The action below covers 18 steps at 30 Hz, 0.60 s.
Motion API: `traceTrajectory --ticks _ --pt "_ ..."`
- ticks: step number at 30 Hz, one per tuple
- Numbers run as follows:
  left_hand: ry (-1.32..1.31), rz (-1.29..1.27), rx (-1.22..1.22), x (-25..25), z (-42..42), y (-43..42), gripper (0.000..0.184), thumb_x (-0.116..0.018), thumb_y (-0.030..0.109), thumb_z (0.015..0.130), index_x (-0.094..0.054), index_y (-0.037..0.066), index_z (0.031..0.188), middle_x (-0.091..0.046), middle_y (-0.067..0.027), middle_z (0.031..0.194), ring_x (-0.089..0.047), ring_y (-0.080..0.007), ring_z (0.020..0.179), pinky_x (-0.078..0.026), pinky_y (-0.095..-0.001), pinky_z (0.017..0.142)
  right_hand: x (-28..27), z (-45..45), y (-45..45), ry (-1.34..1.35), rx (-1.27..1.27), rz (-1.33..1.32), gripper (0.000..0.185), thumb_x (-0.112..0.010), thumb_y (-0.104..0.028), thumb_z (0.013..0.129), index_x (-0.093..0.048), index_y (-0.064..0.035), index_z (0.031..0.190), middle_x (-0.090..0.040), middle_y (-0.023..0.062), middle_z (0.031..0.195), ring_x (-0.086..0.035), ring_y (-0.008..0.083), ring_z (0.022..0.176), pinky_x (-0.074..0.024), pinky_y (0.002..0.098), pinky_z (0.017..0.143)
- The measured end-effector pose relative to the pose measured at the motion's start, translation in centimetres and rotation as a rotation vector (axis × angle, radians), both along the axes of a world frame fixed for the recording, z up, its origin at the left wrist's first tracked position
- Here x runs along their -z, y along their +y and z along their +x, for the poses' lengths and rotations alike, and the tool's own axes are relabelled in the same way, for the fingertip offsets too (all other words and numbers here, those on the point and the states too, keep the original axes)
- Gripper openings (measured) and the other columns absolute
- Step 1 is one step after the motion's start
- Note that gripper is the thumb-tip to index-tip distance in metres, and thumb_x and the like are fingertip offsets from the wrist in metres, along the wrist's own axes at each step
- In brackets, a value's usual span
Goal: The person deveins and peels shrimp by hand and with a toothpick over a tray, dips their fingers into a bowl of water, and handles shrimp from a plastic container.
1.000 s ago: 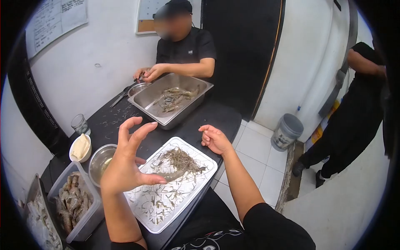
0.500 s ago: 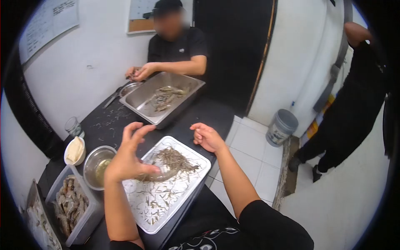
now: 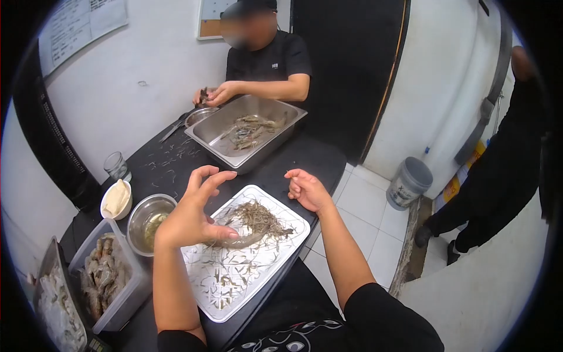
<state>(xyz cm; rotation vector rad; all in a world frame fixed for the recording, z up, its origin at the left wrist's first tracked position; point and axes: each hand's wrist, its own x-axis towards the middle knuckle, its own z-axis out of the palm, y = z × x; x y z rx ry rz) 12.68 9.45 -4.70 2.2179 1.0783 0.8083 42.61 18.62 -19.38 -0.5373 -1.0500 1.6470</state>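
The left hand (image 3: 199, 217) covers part of a gray shrimp (image 3: 251, 240), so one end of it is hard to see. The shrimp lies on a white tray (image 3: 287, 252), right by a messy pile of thin brown bits (image 3: 261, 218). A standing person (image 3: 504, 164) is partly lost in the dark edge on the right, and a sitting person's hands (image 3: 216, 95) have something dark that is too small to name. The left thumb and fingers are spread wide, like a big letter C, with nothing seen between them. The thumb tip is over the shrimp or right next to it; one cannot tell if they touch. The right hand (image 3: 308, 190) has its fingers curled in, with the thumb near the pointing finger. One cannot tell if a tiny bit is pinched there. The left arm comes up from the bottom, and the hand bends over the tray. The right arm reaches forward, with its hand near the tray's far corner.
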Motion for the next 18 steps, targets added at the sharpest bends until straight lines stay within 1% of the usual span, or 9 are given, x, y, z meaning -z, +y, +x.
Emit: traceTrajectory --ticks 5,8,11,14,15,16,18 --pt "-0.006 -0.010 -0.099 -0.6 -1.2 -0.3 0.096 -0.088 0.030 0.045 -0.044 0.018 0.130 -0.031 -0.0092 0.129 -0.048 -0.0252 0.105 -0.055 -0.0312 0.064 0.1 0.0 0.2 0.008 -0.005 0.000 0.015 -0.049 -0.013 0.091 -0.055 -0.0039 0.102 -0.042 -0.0032 0.062 -0.041 0.0076 0.057 -0.0406 0.0277 0.063" --pt "0.020 0.045 -0.102 0.1 -1.8 0.2 0.093 -0.086 0.028 0.048 -0.044 0.017 0.131 -0.032 -0.0093 0.128 -0.047 -0.0240 0.102 -0.053 -0.0305 0.064 0.0 0.0 0.1 0.009 -0.002 -0.003 0.015 -0.049 -0.013 0.091 -0.054 -0.0041 0.102 -0.042 -0.0030 0.062 -0.042 0.0078 0.057 -0.0406 0.0280 0.063" --pt "0.038 0.089 -0.114 0.3 -2.2 0.2 0.091 -0.086 0.030 0.050 -0.044 0.016 0.130 -0.033 -0.0096 0.127 -0.047 -0.0231 0.100 -0.051 -0.0293 0.065 0.3 0.2 0.3 0.000 -0.008 0.017 0.016 -0.049 -0.012 0.091 -0.054 -0.0041 0.103 -0.042 -0.0030 0.062 -0.041 0.0079 0.057 -0.0408 0.0283 0.063" --pt "0.136 0.335 -0.200 0.3 -1.7 -0.3 0.086 -0.085 0.033 0.054 -0.046 0.016 0.129 -0.034 -0.0095 0.125 -0.047 -0.0223 0.100 -0.050 -0.0286 0.064 0.5 0.1 0.3 0.030 -0.017 0.014 0.016 -0.049 -0.012 0.091 -0.054 -0.0040 0.104 -0.041 -0.0031 0.062 -0.041 0.0077 0.057 -0.0408 0.0280 0.062" --pt "0.060 0.080 -0.090 -2.2 -0.3 -2.2 0.087 -0.086 0.031 0.052 -0.047 0.016 0.128 -0.035 -0.0109 0.125 -0.049 -0.0205 0.097 -0.050 -0.0290 0.068 0.7 0.1 0.5 0.026 -0.025 0.027 0.017 -0.049 -0.012 0.091 -0.054 -0.0036 0.104 -0.040 -0.0032 0.063 -0.040 0.0074 0.058 -0.0405 0.0274 0.062" --pt "-0.071 0.039 0.190 -2.6 0.4 -2.8 0.081 -0.086 0.030 0.054 -0.050 0.015 0.126 -0.036 -0.0100 0.123 -0.050 -0.0194 0.095 -0.050 -0.0265 0.066 0.7 0.1 0.4 0.038 -0.013 -0.020 0.017 -0.048 -0.011 0.091 -0.054 -0.0035 0.105 -0.040 -0.0032 0.063 -0.040 0.0074 0.058 -0.0401 0.0270 0.062" --pt "-0.154 -0.121 0.494 -2.8 1.9 -3.5 0.079 -0.085 0.030 0.056 -0.051 0.014 0.126 -0.038 -0.0087 0.121 -0.050 -0.0180 0.093 -0.051 -0.0255 0.065 0.9 0.2 0.5 0.046 -0.041 0.049 0.017 -0.047 -0.012 0.092 -0.054 -0.0034 0.105 -0.041 -0.0032 0.063 -0.040 0.0075 0.058 -0.0402 0.0269 0.062"
